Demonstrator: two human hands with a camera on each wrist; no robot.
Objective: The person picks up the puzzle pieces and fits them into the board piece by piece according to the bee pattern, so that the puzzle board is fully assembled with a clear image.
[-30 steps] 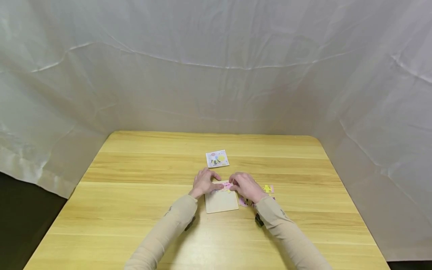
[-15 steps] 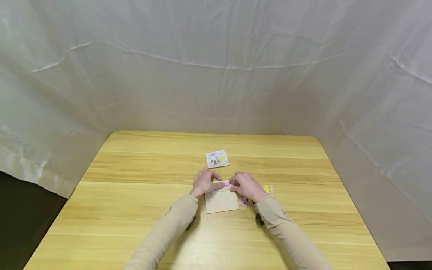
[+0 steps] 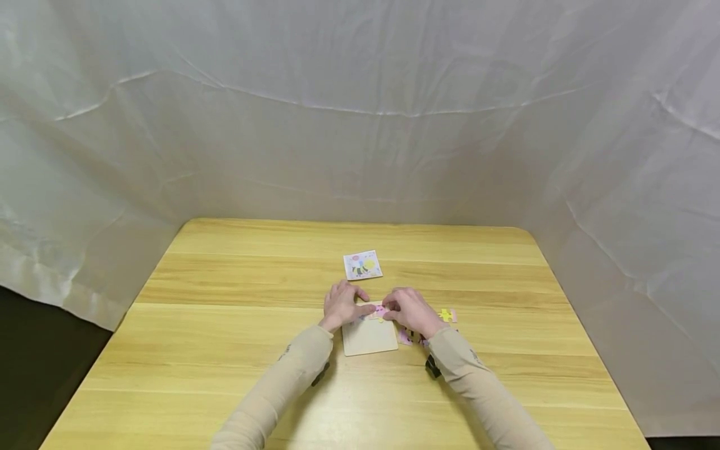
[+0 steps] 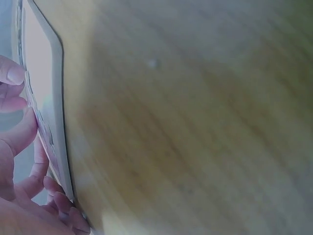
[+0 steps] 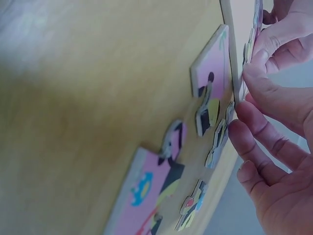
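A pale wooden puzzle board point(image 3: 369, 337) lies flat near the table's middle. Both of my hands work at its far edge. My left hand point(image 3: 353, 305) rests on the board's far left corner, with fingers laid out toward a pink puzzle piece point(image 3: 380, 310). My right hand point(image 3: 395, 309) pinches that piece from the right. In the left wrist view, fingers point(image 4: 19, 132) touch the pieces set along the board point(image 4: 41, 73). The right wrist view has the right hand's fingertips point(image 5: 252, 73) against the board's edge point(image 5: 229, 29).
Loose puzzle pieces point(image 3: 447, 315) lie right of the board, seen close in the right wrist view point(image 5: 210, 78). A small picture card point(image 3: 362, 264) lies beyond the hands. The wooden table point(image 3: 225, 350) is ringed by a white cloth backdrop point(image 3: 360, 125).
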